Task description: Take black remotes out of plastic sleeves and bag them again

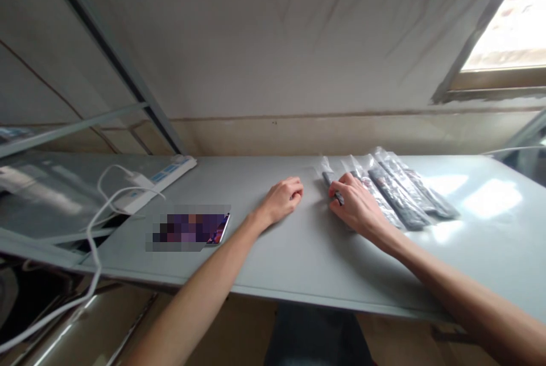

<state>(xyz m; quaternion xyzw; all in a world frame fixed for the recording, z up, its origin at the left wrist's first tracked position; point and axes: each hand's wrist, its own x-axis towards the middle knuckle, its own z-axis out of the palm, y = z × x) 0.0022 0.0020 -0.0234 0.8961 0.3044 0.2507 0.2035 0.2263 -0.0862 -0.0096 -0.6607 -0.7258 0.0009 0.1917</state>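
Note:
My left hand (284, 198) rests on the grey table (273, 252) with its fingers curled under, holding nothing that I can see. My right hand (356, 205) lies just to its right, fingers closed on a dark remote in a clear plastic bag (330, 179), the leftmost of a row. Several more bagged dark remotes (403, 195) lie side by side to the right of that hand, touching one another.
A phone (191, 228) lies flat at the left of the table. A white power strip (160, 179) with white cables (96, 224) sits at the far left. A pale wall rises behind the table, with a window (512, 25) at upper right.

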